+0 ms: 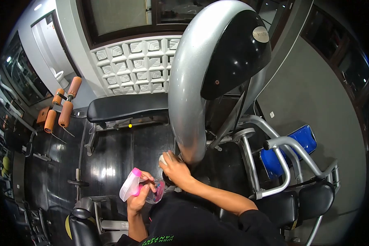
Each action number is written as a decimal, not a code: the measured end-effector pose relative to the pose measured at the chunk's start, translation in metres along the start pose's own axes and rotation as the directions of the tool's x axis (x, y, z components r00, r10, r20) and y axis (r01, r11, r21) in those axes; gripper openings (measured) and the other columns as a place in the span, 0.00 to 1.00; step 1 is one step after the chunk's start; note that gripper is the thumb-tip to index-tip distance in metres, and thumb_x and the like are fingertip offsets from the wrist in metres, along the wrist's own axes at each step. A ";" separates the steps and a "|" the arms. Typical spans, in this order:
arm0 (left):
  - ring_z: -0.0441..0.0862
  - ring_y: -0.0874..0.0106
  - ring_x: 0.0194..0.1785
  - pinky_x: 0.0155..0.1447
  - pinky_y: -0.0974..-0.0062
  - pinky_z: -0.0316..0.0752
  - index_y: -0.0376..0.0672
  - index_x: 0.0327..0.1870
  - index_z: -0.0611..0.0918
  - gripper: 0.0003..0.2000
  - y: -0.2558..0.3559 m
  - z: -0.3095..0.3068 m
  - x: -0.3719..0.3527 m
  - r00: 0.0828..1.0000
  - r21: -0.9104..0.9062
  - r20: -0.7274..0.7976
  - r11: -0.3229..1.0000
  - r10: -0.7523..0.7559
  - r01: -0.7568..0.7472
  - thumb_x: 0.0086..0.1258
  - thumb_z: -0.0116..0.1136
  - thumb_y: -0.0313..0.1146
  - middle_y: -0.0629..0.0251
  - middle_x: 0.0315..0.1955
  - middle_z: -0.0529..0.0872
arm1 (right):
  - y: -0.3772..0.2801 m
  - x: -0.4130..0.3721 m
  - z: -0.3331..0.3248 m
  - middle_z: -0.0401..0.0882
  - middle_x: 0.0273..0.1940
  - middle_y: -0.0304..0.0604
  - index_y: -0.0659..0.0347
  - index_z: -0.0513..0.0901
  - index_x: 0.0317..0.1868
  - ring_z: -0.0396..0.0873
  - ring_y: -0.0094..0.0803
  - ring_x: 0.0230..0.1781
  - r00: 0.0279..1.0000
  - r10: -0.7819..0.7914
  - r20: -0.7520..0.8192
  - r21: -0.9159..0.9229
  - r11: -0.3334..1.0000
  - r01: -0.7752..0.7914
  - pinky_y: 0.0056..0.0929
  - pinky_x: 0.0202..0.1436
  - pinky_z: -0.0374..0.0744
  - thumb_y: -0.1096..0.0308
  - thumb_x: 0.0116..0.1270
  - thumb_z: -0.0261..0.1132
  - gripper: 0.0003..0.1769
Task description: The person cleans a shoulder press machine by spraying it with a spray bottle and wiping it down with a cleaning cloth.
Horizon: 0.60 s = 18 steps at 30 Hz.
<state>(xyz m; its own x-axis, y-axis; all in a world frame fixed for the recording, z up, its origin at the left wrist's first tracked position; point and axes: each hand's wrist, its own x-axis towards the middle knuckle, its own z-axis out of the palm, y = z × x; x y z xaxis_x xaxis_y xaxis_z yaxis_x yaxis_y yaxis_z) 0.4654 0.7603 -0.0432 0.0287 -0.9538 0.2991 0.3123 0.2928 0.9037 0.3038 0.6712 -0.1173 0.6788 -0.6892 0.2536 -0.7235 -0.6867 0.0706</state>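
Note:
A clear spray bottle [157, 196] with a pink and white spray head is in my left hand [140, 197], its fingers wrapped round the neck. The bottle tilts in front of my body, its pink nozzle end uppermost. My right hand [175, 170] is closed on a whitish cloth [163, 158], mostly hidden by the fingers. That hand is right at the lower end of the thick silver frame [186, 82] of a gym machine, whose black side cover [233, 53] carries an oval badge.
Behind the machine's left side stands a black padded bench [129, 107]. Orange foam rollers [65, 114] are at far left. On the right are tubular handles [283, 141], blue pads [301, 139] and black seat pads [315, 199]. A weight plate on a bar [78, 183] stands at lower left.

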 end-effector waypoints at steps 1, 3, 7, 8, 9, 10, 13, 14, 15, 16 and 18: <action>0.80 0.69 0.34 0.48 0.67 0.75 0.36 0.49 0.70 0.11 0.001 -0.001 -0.001 1.000 0.001 -0.005 1.000 -0.002 0.002 0.69 0.53 0.23 0.52 0.43 0.76 | 0.003 -0.008 -0.005 0.73 0.57 0.51 0.58 0.79 0.51 0.73 0.46 0.62 1.000 0.013 -0.013 0.141 0.990 -0.011 0.31 0.53 0.81 0.72 0.55 0.63 0.21; 0.80 0.70 0.34 0.47 0.68 0.75 0.36 0.49 0.71 0.10 0.001 -0.003 -0.003 1.000 -0.016 -0.023 1.000 0.002 -0.002 0.69 0.53 0.23 0.52 0.43 0.76 | 0.011 -0.029 -0.021 0.72 0.60 0.51 0.55 0.79 0.56 0.74 0.44 0.62 1.000 -0.003 -0.027 0.306 0.952 0.011 0.33 0.55 0.81 0.74 0.53 0.64 0.26; 0.80 0.70 0.34 0.47 0.68 0.75 0.35 0.49 0.71 0.11 -0.004 -0.004 -0.001 0.999 -0.039 -0.044 0.999 -0.002 0.000 0.68 0.53 0.23 0.52 0.43 0.76 | 0.028 -0.083 -0.027 0.72 0.61 0.49 0.51 0.77 0.59 0.74 0.42 0.61 0.995 0.029 -0.094 0.357 0.934 0.007 0.33 0.56 0.80 0.77 0.51 0.64 0.31; 0.79 0.70 0.32 0.45 0.67 0.76 0.36 0.49 0.70 0.11 -0.004 -0.003 0.001 0.999 -0.004 -0.052 1.000 -0.010 0.010 0.67 0.54 0.24 0.53 0.42 0.76 | 0.031 -0.092 -0.039 0.72 0.61 0.49 0.51 0.77 0.60 0.75 0.43 0.60 0.997 0.066 -0.035 0.392 0.919 -0.047 0.34 0.57 0.79 0.78 0.50 0.64 0.32; 0.79 0.69 0.30 0.44 0.66 0.78 0.37 0.49 0.70 0.12 -0.005 -0.004 0.002 0.998 0.033 -0.057 0.999 -0.018 0.020 0.67 0.54 0.26 0.54 0.41 0.76 | 0.033 -0.100 -0.051 0.73 0.61 0.49 0.50 0.77 0.61 0.76 0.43 0.60 0.994 0.103 0.024 0.424 0.899 -0.104 0.35 0.58 0.78 0.79 0.49 0.65 0.34; 0.79 0.69 0.30 0.44 0.66 0.78 0.37 0.49 0.70 0.12 -0.005 -0.003 0.003 0.998 0.032 -0.056 0.999 -0.019 0.021 0.67 0.54 0.26 0.54 0.41 0.76 | 0.039 -0.105 -0.065 0.73 0.61 0.49 0.50 0.77 0.61 0.76 0.43 0.60 0.994 0.104 0.025 0.425 0.899 -0.105 0.35 0.58 0.78 0.79 0.49 0.65 0.34; 0.80 0.70 0.34 0.47 0.68 0.76 0.35 0.50 0.71 0.11 -0.006 0.000 0.007 1.000 -0.024 0.008 1.000 -0.019 0.019 0.68 0.52 0.22 0.52 0.43 0.76 | 0.064 -0.102 -0.104 0.77 0.56 0.53 0.54 0.82 0.57 0.77 0.50 0.56 0.900 0.280 0.335 0.703 0.561 -0.437 0.38 0.61 0.76 0.80 0.47 0.67 0.31; 0.80 0.70 0.34 0.47 0.67 0.76 0.35 0.50 0.71 0.11 -0.007 0.001 0.008 0.999 -0.026 0.020 0.999 -0.027 0.028 0.68 0.52 0.22 0.52 0.43 0.76 | 0.065 -0.093 -0.119 0.79 0.54 0.51 0.55 0.82 0.55 0.78 0.47 0.57 0.899 0.378 0.224 0.739 0.536 -0.409 0.36 0.61 0.76 0.79 0.49 0.69 0.29; 0.80 0.70 0.34 0.47 0.67 0.77 0.35 0.50 0.71 0.11 -0.008 0.003 0.008 0.999 -0.026 0.031 0.999 -0.037 0.038 0.68 0.51 0.21 0.52 0.43 0.76 | 0.068 -0.083 -0.135 0.77 0.55 0.53 0.55 0.81 0.56 0.78 0.47 0.57 0.911 0.404 0.078 0.776 0.550 -0.310 0.36 0.62 0.76 0.78 0.48 0.70 0.30; 0.80 0.70 0.34 0.47 0.67 0.77 0.35 0.50 0.71 0.11 -0.008 0.005 0.009 0.998 -0.024 0.038 0.999 -0.040 0.041 0.68 0.51 0.21 0.52 0.43 0.76 | 0.073 -0.070 -0.149 0.76 0.56 0.55 0.55 0.81 0.57 0.78 0.48 0.58 0.903 0.425 -0.072 0.797 0.568 -0.204 0.36 0.62 0.76 0.77 0.48 0.71 0.31; 0.79 0.70 0.34 0.45 0.68 0.77 0.35 0.49 0.72 0.10 -0.007 0.009 0.011 0.997 -0.032 0.073 0.999 -0.014 0.016 0.68 0.51 0.21 0.52 0.43 0.76 | 0.075 -0.037 -0.166 0.74 0.59 0.56 0.56 0.81 0.57 0.77 0.49 0.58 0.762 0.524 -0.380 0.768 0.638 -0.056 0.37 0.62 0.75 0.76 0.47 0.73 0.32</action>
<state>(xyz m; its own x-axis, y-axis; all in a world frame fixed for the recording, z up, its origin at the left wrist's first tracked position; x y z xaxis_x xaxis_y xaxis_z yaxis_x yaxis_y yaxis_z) 0.4549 0.7481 -0.0435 -0.0449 -0.9502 0.3083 0.3432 0.2751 0.8981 0.2040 0.6836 0.0384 0.0905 -0.7972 0.5969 -0.4030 -0.5774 -0.7101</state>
